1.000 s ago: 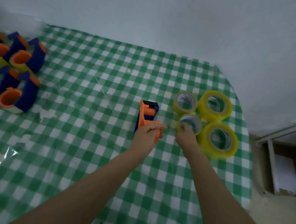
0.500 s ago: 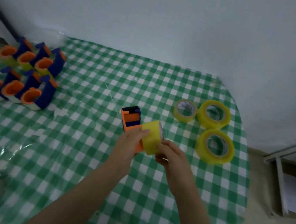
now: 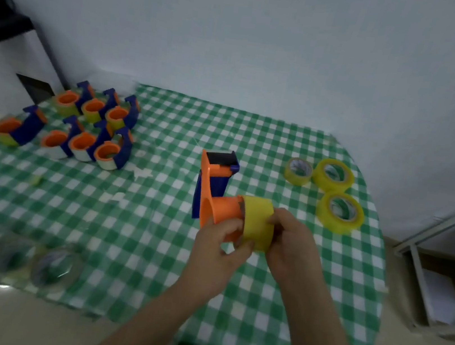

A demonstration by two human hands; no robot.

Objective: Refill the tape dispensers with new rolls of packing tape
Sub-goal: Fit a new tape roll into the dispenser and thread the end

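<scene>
Roll sits partly over the dispenser's orange hub, above the middle of the table. The right hand grips the roll and the left hand clasps the hub. Three spare rolls lie near the right edge, and filled dispensers crowd the far left corner.

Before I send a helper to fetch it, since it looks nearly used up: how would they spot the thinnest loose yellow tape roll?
On the green-and-white checked tablecloth, look to the far right corner near the white wall, where three yellow tape rolls lie flat. Take the leftmost roll. It has a thin, pale band of tape; its two neighbours are thick and bright yellow.
</scene>
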